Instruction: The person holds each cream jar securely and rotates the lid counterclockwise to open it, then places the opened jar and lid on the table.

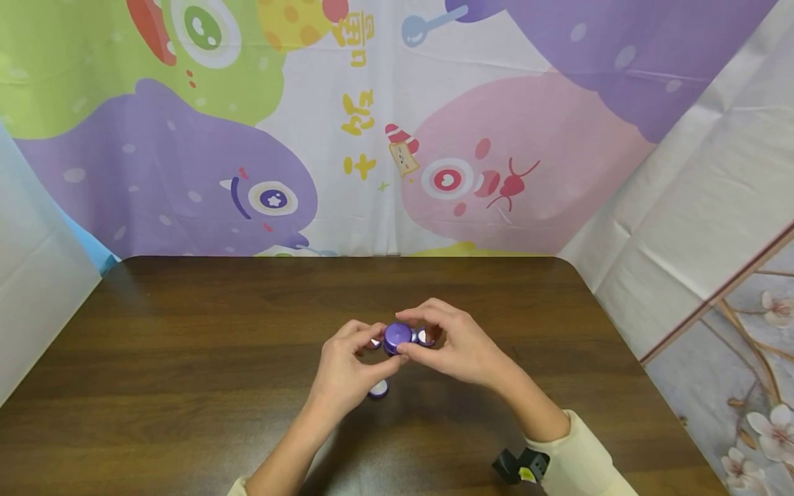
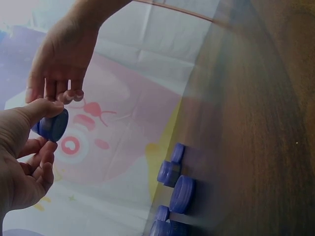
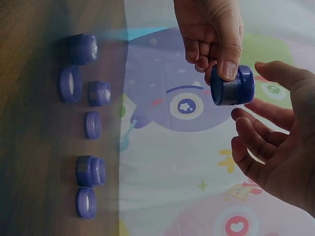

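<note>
A small purple screw-top jar (image 1: pixel 398 336) is held up over the table between both hands. My left hand (image 1: pixel 347 365) grips it between thumb and fingers; in the right wrist view its thumb presses on the jar's side (image 3: pixel 231 87). A cap seems to be on the jar. My right hand (image 1: pixel 462 344) is around the cap end. In the right wrist view the right hand (image 3: pixel 280 123) has its fingers spread around the jar, thumb and fingertips slightly apart from it. The left wrist view also shows the left hand (image 2: pixel 24 152) gripping the jar.
Below the hands on the brown wooden table (image 1: pixel 186 386) stand uncapped purple jars (image 3: pixel 91 170) with loose caps (image 3: pixel 86 202) beside them. A loose cap or jar (image 1: pixel 378 389) is partly visible near the left wrist. A cartoon-print cloth (image 1: pixel 384 138) hangs behind the table.
</note>
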The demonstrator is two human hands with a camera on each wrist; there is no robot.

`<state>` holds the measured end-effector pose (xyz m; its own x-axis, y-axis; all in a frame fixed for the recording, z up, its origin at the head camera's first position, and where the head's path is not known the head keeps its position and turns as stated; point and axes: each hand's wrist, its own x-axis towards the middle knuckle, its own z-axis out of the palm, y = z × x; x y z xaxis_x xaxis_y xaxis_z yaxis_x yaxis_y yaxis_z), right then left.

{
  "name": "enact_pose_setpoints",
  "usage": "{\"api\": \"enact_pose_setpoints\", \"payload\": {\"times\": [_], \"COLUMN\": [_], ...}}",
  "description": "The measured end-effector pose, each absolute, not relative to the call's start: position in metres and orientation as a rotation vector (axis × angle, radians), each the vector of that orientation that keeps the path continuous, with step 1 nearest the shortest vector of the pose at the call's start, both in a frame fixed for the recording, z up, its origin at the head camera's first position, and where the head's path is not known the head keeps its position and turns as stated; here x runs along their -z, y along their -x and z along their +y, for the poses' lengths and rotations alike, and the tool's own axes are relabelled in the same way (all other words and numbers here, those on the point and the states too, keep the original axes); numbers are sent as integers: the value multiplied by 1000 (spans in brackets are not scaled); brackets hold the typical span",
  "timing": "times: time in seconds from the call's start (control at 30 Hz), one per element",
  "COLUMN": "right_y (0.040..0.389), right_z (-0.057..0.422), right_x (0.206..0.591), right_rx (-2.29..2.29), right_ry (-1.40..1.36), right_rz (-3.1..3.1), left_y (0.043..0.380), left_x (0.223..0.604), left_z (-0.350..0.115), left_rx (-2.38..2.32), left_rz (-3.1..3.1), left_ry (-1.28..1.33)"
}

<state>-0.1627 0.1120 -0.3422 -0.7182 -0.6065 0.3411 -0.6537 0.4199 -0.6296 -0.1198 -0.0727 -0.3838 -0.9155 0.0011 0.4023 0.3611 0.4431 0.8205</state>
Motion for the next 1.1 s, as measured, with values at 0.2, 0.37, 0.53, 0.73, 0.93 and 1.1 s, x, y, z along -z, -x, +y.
{"api": "enact_pose_setpoints", "payload": {"times": [0.2, 0.37, 0.53, 0.73, 0.93, 1.1], "right_y": [163, 163, 162, 163, 164, 162], "right_z": [111, 113, 113, 112, 112, 112], "right_x": [344, 343, 342, 343, 345, 343], "right_rx": [-1176, -1171, -1194, -1190, -1137, -1175], "right_ry": [-1176, -1258, -1208, -1191, -1269, -1197], "right_rz": [-2610, -2606, -2606, -2605, -2597, -2600], "left_y": [119, 120, 120, 120, 119, 120], "left_x": [384, 385, 385, 385, 386, 385], "left_z": [-72, -72, -73, -72, -71, -71], "left_rx": [1454, 1449, 1436, 1438, 1457, 1455], "left_rz": [-2362, -2360, -2360, -2362, -2355, -2367], "left_ry": [305, 312, 306, 311, 325, 307]}}
